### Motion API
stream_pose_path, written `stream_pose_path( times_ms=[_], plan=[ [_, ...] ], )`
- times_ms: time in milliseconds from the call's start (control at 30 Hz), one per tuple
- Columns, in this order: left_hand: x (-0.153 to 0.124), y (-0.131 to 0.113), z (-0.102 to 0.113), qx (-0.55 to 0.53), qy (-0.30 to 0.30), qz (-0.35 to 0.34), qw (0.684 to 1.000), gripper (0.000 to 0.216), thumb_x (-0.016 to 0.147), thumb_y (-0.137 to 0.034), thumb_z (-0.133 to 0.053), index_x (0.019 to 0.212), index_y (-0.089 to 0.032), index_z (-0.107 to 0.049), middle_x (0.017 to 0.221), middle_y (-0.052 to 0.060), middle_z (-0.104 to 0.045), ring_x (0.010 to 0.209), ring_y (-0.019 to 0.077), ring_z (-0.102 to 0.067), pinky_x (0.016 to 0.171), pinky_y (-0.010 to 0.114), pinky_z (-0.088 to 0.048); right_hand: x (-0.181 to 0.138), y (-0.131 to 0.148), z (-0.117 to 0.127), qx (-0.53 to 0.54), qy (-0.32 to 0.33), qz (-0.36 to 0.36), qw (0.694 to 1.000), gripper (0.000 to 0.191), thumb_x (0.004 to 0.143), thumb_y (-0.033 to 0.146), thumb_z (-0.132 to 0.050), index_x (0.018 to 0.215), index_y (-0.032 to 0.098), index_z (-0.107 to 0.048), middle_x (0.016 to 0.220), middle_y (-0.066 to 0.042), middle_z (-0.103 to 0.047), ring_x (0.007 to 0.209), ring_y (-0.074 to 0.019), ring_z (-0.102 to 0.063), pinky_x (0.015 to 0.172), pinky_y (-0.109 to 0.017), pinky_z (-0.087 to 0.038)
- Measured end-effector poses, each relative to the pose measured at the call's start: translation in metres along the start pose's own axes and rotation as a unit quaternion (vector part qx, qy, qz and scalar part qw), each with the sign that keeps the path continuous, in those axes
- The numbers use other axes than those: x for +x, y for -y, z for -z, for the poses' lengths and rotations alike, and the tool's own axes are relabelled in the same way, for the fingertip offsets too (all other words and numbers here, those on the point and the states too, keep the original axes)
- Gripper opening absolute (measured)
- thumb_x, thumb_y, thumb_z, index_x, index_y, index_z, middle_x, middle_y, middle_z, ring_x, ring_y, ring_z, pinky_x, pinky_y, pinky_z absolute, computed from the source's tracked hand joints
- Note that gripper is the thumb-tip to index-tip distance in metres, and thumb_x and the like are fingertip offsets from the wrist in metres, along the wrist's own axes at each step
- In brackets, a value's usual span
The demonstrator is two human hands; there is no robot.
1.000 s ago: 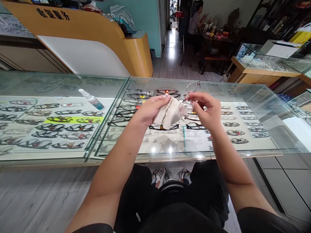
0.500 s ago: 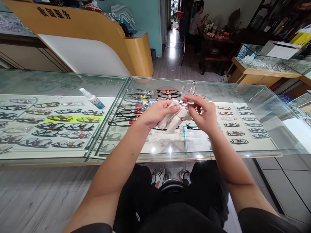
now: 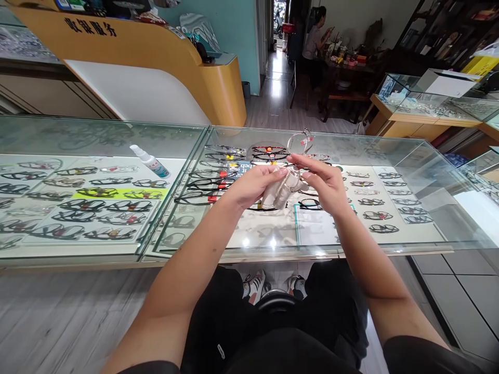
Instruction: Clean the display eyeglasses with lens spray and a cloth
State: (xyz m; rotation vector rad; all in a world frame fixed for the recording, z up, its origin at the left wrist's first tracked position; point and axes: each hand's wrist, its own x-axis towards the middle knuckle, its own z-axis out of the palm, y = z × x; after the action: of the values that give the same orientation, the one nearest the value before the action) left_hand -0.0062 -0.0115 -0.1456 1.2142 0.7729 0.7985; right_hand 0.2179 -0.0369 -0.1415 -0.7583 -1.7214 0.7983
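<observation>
Above the glass display case, my left hand (image 3: 255,184) pinches a pale cleaning cloth (image 3: 277,192), which is folded around one lens of a pair of eyeglasses (image 3: 299,140). My right hand (image 3: 322,182) has its thumb and fingers closed on the thin metal frame from the right side. The other lens ring, with a small red-marked label, sticks up beyond my fingers. Part of the frame is hidden by the cloth and my fingers. To the left, a white spray bottle (image 3: 150,161) lies tilted on the glass top.
Rows of eyeglass frames (image 3: 81,204) fill the display case (image 3: 257,253) on both sides of my arms. Behind it stands a wooden counter (image 3: 224,91). A person (image 3: 314,41) sits at a cluttered table at the back, and a white box (image 3: 447,82) rests on another glass case.
The eyeglasses have turned and shifted slightly left in my hands. The cloth is bunched more narrowly around the lens, and my right fingers lie a little flatter.
</observation>
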Motion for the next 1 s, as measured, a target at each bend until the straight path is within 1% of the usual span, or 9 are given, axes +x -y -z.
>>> stream_pose_path(
  times_ms=[67,133,267,333,400,567,833,933,1000],
  plan=[
    [0.001,0.002,-0.001,-0.002,-0.01,-0.008,1.0,0.054,0.079,-0.072,-0.09,0.082,-0.019,-0.079,0.069,0.01,-0.073,0.055,0.0206,-0.065,0.049,0.031,-0.045,0.0,0.002,0.0,-0.014,0.006,0.009,1.0,0.041,0.103,0.036,-0.066,0.143,0.041,-0.077,0.144,0.002,-0.08,0.134,-0.0261,-0.074,0.121,-0.053,-0.055],
    [0.001,0.003,-0.002,-0.013,-0.015,-0.01,1.0,0.054,0.08,-0.072,-0.09,0.083,-0.019,-0.079,0.07,0.01,-0.074,0.055,0.0197,-0.064,0.049,0.031,-0.045,0.0,0.003,0.0,-0.038,0.016,0.016,0.999,0.045,0.103,0.034,-0.066,0.146,0.042,-0.074,0.147,0.001,-0.079,0.133,-0.0266,-0.074,0.114,-0.051,-0.058],
    [0.001,0.0,-0.005,-0.06,-0.002,-0.006,0.998,0.055,0.076,-0.068,-0.095,0.088,-0.015,-0.081,0.079,0.011,-0.079,0.061,0.0182,-0.068,0.054,0.028,-0.05,0.001,0.006,0.002,-0.097,0.056,0.026,0.993,0.06,0.1,0.036,-0.07,0.159,0.043,-0.062,0.159,0.0,-0.071,0.137,-0.029,-0.071,0.097,-0.045,-0.063],
    [0.0,-0.002,-0.006,-0.079,0.006,-0.008,0.997,0.055,0.076,-0.066,-0.095,0.09,-0.015,-0.081,0.083,0.012,-0.081,0.067,0.0205,-0.073,0.06,0.029,-0.055,0.002,0.007,0.003,-0.118,0.08,0.039,0.989,0.073,0.096,0.036,-0.075,0.165,0.042,-0.054,0.167,-0.002,-0.064,0.141,-0.0308,-0.068,0.099,-0.046,-0.062],
    [0.001,-0.003,-0.006,-0.088,0.009,-0.008,0.996,0.055,0.076,-0.066,-0.095,0.09,-0.015,-0.081,0.085,0.012,-0.082,0.07,0.0222,-0.075,0.062,0.03,-0.057,0.003,0.006,0.003,-0.132,0.096,0.055,0.985,0.082,0.094,0.036,-0.078,0.169,0.042,-0.048,0.171,-0.003,-0.059,0.144,-0.0321,-0.066,0.106,-0.049,-0.06],
    [0.001,-0.004,-0.006,-0.111,-0.014,-0.008,0.994,0.053,0.073,-0.06,-0.099,0.093,-0.014,-0.082,0.087,0.011,-0.081,0.069,0.0193,-0.073,0.061,0.028,-0.056,0.004,0.0,0.002,-0.169,0.096,0.085,0.977,0.081,0.095,0.039,-0.081,0.169,0.041,-0.048,0.164,-0.005,-0.065,0.142,-0.0323,-0.066,0.12,-0.053,-0.053],
    [0.001,-0.002,-0.008,-0.155,0.007,0.003,0.988,0.048,0.08,-0.055,-0.096,0.098,-0.013,-0.081,0.101,0.016,-0.083,0.084,0.0268,-0.078,0.073,0.035,-0.061,0.003,-0.006,-0.003,-0.202,0.081,0.118,0.969,0.08,0.096,0.044,-0.08,0.169,0.041,-0.048,0.162,-0.006,-0.067,0.138,-0.0338,-0.068,0.12,-0.055,-0.052],
    [0.0,-0.003,-0.007,-0.154,0.012,0.013,0.988,0.049,0.08,-0.056,-0.096,0.098,-0.013,-0.081,0.101,0.016,-0.083,0.085,0.0264,-0.077,0.073,0.035,-0.06,0.003,-0.006,-0.004,-0.213,0.078,0.128,0.966,0.079,0.096,0.044,-0.08,0.168,0.04,-0.048,0.16,-0.006,-0.069,0.135,-0.0341,-0.069,0.118,-0.055,-0.053],
    [0.001,-0.002,-0.006,-0.151,0.005,0.023,0.988,0.052,0.077,-0.058,-0.098,0.096,-0.013,-0.081,0.096,0.014,-0.082,0.079,0.0234,-0.074,0.068,0.032,-0.058,0.004,-0.005,-0.006,-0.22,0.075,0.14,0.962,0.08,0.096,0.042,-0.081,0.168,0.039,-0.048,0.158,-0.007,-0.071,0.131,-0.0338,-0.07,0.116,-0.054,-0.054]
  ],
)
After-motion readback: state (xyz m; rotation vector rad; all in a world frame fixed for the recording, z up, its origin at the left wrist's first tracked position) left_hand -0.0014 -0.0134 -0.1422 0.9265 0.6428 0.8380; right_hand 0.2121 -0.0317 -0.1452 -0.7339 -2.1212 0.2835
